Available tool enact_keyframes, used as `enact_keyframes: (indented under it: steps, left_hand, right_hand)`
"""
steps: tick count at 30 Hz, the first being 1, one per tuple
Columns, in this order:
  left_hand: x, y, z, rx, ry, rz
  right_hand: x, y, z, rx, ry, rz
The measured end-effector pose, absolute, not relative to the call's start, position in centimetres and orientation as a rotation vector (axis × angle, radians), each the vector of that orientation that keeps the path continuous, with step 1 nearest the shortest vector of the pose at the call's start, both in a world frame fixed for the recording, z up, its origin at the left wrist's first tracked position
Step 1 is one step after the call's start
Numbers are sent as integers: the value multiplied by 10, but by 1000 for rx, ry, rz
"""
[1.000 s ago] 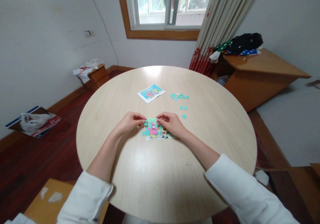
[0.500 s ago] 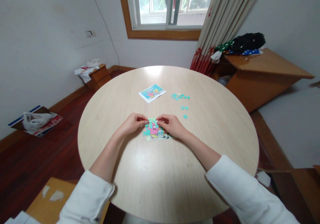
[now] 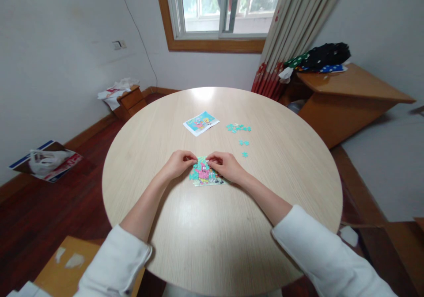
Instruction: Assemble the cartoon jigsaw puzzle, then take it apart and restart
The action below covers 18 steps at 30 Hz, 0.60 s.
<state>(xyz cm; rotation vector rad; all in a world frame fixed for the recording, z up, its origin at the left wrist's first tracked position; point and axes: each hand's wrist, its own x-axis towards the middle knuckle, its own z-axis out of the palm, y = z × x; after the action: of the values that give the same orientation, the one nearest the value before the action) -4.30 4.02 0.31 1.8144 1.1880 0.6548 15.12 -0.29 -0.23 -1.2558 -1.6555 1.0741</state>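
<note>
A partly joined jigsaw puzzle (image 3: 202,175) lies flat on the round table, showing a pink starfish figure on teal. At its upper left, my left hand (image 3: 179,162) is closed, with thumb and fingertips pinched on the puzzle's edge. My right hand (image 3: 225,164) closes in a pinch at the upper right, its fingertips on a small puzzle piece, and it covers part of the picture. Fingers hide the exact outline of what each pinch holds. Loose teal puzzle pieces (image 3: 238,128) lie beyond to the right, with a single piece (image 3: 244,154) closer in.
A printed reference picture (image 3: 201,123) lies farther back on the pale round table (image 3: 212,239). Clothes (image 3: 326,57) are heaped on a wooden desk (image 3: 357,82) at the right. To the left, a plastic bag (image 3: 48,161) rests on a board on the floor.
Almost nothing differs. Both hands stay at the puzzle's top edge with slight finger shifts, and the whole view has moved a little.
</note>
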Motion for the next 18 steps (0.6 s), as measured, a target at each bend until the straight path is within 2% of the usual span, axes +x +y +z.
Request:
enact_keyframes:
  steps: [18]
  left_hand:
    - [-45, 42, 3, 2186, 1300, 648]
  right_hand:
    - [152, -1, -8, -1239, -1662, 1056]
